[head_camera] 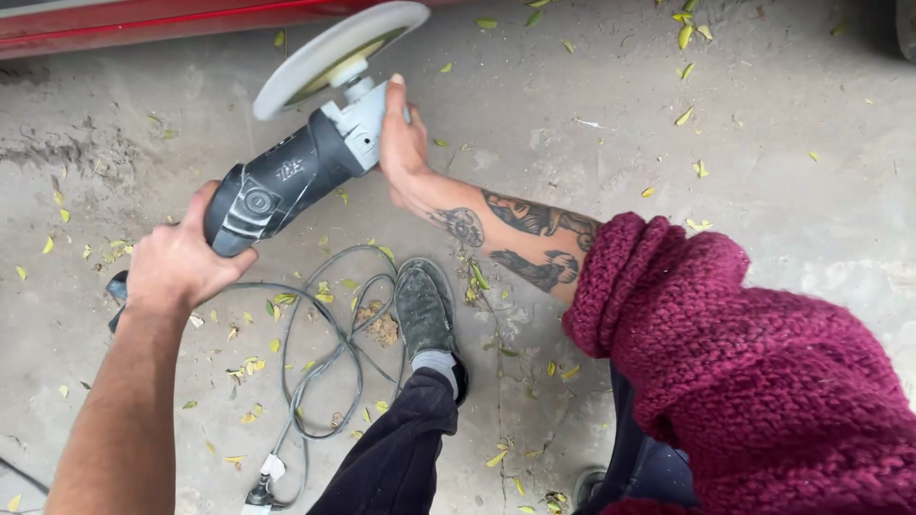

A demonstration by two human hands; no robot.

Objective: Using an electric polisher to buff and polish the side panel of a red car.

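A handheld power polisher [286, 181], dark grey with a pale grey head, is held in the air above a concrete floor [782, 172], slanting up from lower left to upper right. Its round white pad [329, 55] tilts at the top end, close to the lower edge of a red car body [143, 21]. The left hand [176, 262] is wrapped tight around the rear grip of the tool, fingers closed on it. The right hand [401, 143] grasps the pale head just under the pad (the thumb points up along the housing). The right forearm is tattooed and comes out of a chunky maroon knitted sleeve [725, 362]. Below the tool, a grey power cord [329, 353] loops across the floor beside a worn dark shoe [425, 310] and a dark trouser leg [396, 458]. Small yellow-green leaves [685, 36] are scattered over the concrete.
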